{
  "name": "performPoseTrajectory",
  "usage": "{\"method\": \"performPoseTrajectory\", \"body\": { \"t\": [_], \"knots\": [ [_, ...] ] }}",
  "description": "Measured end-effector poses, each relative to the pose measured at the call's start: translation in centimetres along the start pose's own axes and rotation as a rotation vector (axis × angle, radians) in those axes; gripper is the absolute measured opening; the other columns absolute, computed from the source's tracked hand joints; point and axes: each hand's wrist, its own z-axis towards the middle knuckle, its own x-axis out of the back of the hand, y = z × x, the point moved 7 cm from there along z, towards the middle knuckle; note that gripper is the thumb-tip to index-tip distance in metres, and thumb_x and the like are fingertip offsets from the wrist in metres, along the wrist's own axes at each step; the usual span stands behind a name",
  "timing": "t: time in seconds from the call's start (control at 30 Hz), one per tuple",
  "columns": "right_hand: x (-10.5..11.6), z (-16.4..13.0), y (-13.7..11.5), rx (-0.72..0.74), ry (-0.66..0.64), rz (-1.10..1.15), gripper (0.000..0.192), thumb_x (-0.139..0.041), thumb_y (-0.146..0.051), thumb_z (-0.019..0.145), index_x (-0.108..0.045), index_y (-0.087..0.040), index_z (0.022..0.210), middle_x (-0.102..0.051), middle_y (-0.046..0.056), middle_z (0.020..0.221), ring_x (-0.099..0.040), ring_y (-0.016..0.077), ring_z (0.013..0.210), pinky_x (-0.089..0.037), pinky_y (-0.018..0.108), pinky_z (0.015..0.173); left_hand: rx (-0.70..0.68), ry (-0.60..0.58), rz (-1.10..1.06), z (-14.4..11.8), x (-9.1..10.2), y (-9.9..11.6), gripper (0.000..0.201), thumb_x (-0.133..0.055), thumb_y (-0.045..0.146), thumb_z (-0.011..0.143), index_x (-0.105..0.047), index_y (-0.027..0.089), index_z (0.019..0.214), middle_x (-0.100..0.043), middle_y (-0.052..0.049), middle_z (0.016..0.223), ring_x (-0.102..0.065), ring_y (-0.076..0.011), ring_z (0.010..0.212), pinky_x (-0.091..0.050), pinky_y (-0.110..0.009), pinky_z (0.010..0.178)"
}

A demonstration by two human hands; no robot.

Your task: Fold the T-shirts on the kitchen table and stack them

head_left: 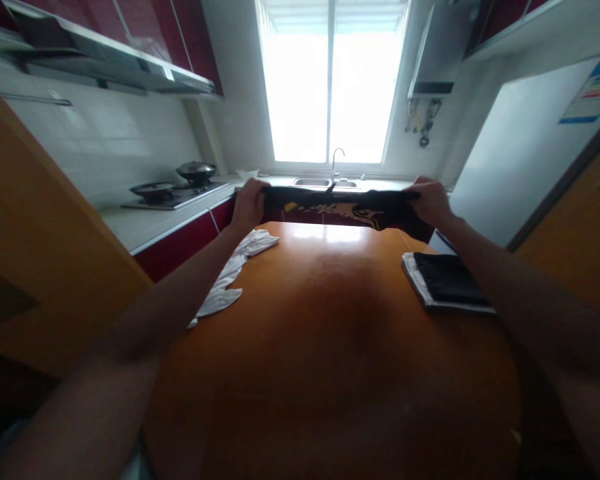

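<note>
I hold a black garment (pixel 337 205) with a yellow and white print stretched flat between both hands, above the far end of an orange wooden table (pixel 330 333). My left hand (pixel 247 203) grips its left end and my right hand (pixel 430 200) grips its right end. Both arms reach forward over the table. A crumpled white garment (pixel 233 270) lies on the table's left edge under my left forearm. A folded stack, black cloth on white cloth (pixel 447 283), rests on the right side of the table beside my right forearm.
A kitchen counter with a gas stove and two pans (pixel 180 183) runs along the left. A sink with a tap (pixel 333 175) sits under a bright window. A white fridge (pixel 525 153) stands at the right. An orange door panel (pixel 25 233) stands at the near left.
</note>
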Motion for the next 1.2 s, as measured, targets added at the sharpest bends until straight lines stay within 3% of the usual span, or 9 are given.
{"method": "performPoseTrajectory", "body": {
  "t": [0.17, 0.37, 0.5, 0.6, 0.67, 0.73, 0.93, 1.07, 1.2],
  "knots": [
    [-7.6, -13.2, -2.5, -0.005, -0.387, 0.121, 0.032, -0.058, -0.013, 0.084, -0.081, -0.024, 0.103, -0.067, 0.005, 0.094, -0.063, 0.0183, 0.082, -0.046, 0.028, 0.077, 0.039, -0.658, -0.194, -15.6, -3.6, 2.4, 0.025, -0.049, 0.026, 0.097, -0.070, 0.020, 0.109, -0.067, -0.005, 0.103, -0.063, -0.0206, 0.096, -0.048, -0.033, 0.092],
    [-10.9, -26.7, -6.1, 0.024, -0.826, 0.278, 0.039, -0.063, -0.010, 0.074, -0.080, -0.029, 0.105, -0.068, 0.005, 0.106, -0.067, 0.0219, 0.092, -0.049, 0.032, 0.086, 0.187, -0.997, -0.273, -27.6, -2.3, 4.0, 0.031, -0.064, 0.044, 0.090, -0.073, 0.024, 0.111, -0.070, -0.007, 0.108, -0.067, -0.0213, 0.095, -0.051, -0.029, 0.084],
    [-10.6, -29.1, -6.0, -0.147, -1.003, 0.485, 0.037, -0.074, -0.042, 0.078, -0.079, -0.023, 0.109, -0.072, 0.006, 0.103, -0.068, 0.0240, 0.089, -0.053, 0.032, 0.081, 0.351, -0.830, -0.196, -28.2, -0.3, 1.9, 0.036, -0.054, 0.049, 0.095, -0.071, 0.023, 0.113, -0.071, -0.009, 0.112, -0.066, -0.0244, 0.104, -0.051, -0.034, 0.092],
    [-11.0, -27.7, -5.1, -0.252, -0.790, 0.493, 0.039, -0.057, -0.049, 0.091, -0.078, -0.020, 0.106, -0.073, 0.008, 0.100, -0.067, 0.0252, 0.092, -0.053, 0.037, 0.088, 0.381, -0.652, -0.020, -27.7, -0.5, 0.5, 0.042, -0.045, 0.045, 0.098, -0.067, 0.022, 0.126, -0.065, -0.011, 0.132, -0.058, -0.0268, 0.125, -0.042, -0.042, 0.111],
    [-11.1, -27.1, -4.4, -0.269, -0.511, 0.349, 0.037, -0.052, -0.042, 0.094, -0.075, -0.020, 0.113, -0.071, 0.012, 0.115, -0.062, 0.0283, 0.111, -0.047, 0.044, 0.102, 0.393, -0.698, 0.089, -28.7, -1.9, 0.1, 0.050, -0.045, 0.044, 0.097, -0.059, 0.020, 0.139, -0.054, -0.013, 0.148, -0.046, -0.0286, 0.140, -0.034, -0.047, 0.117],
    [-12.0, -27.9, -4.3, -0.287, -0.395, 0.191, 0.044, -0.054, -0.039, 0.092, -0.067, -0.019, 0.129, -0.060, 0.015, 0.138, -0.050, 0.0314, 0.134, -0.038, 0.048, 0.113, 0.446, -0.793, 0.208, -30.4, -3.1, -0.2, 0.058, -0.041, 0.046, 0.098, -0.048, 0.020, 0.149, -0.044, -0.014, 0.157, -0.036, -0.0312, 0.148, -0.028, -0.053, 0.120],
    [-14.1, -33.2, -4.0, -0.455, -0.580, -0.028, 0.069, -0.047, -0.056, 0.097, -0.045, -0.015, 0.152, -0.038, 0.022, 0.159, -0.026, 0.0390, 0.151, -0.026, 0.055, 0.118, 0.593, -0.877, 0.479, -35.1, -0.9, 0.1, 0.072, -0.037, 0.057, 0.099, -0.039, 0.013, 0.156, -0.029, -0.021, 0.164, -0.024, -0.0445, 0.151, -0.022, -0.064, 0.117],
    [-10.9, -33.2, -6.4, -0.425, -0.463, -0.030, 0.059, -0.051, -0.051, 0.096, -0.057, -0.016, 0.143, -0.045, 0.022, 0.152, -0.032, 0.0418, 0.146, -0.028, 0.058, 0.116, 0.526, -0.728, 0.415, -33.2, 2.1, 4.1, 0.060, -0.043, 0.050, 0.099, -0.051, 0.014, 0.146, -0.044, -0.022, 0.154, -0.034, -0.0439, 0.145, -0.029, -0.061, 0.116],
    [-7.6, -32.3, -13.5, -0.090, -0.361, 0.203, 0.030, -0.057, -0.043, 0.096, -0.071, -0.026, 0.116, -0.061, 0.014, 0.129, -0.052, 0.0323, 0.126, -0.042, 0.047, 0.107, 0.175, -0.773, 0.024, -30.9, 1.3, 12.9, 0.042, -0.057, 0.048, 0.096, -0.061, 0.029, 0.134, -0.058, -0.010, 0.133, -0.052, -0.0295, 0.128, -0.042, -0.046, 0.111]
  ]
}}
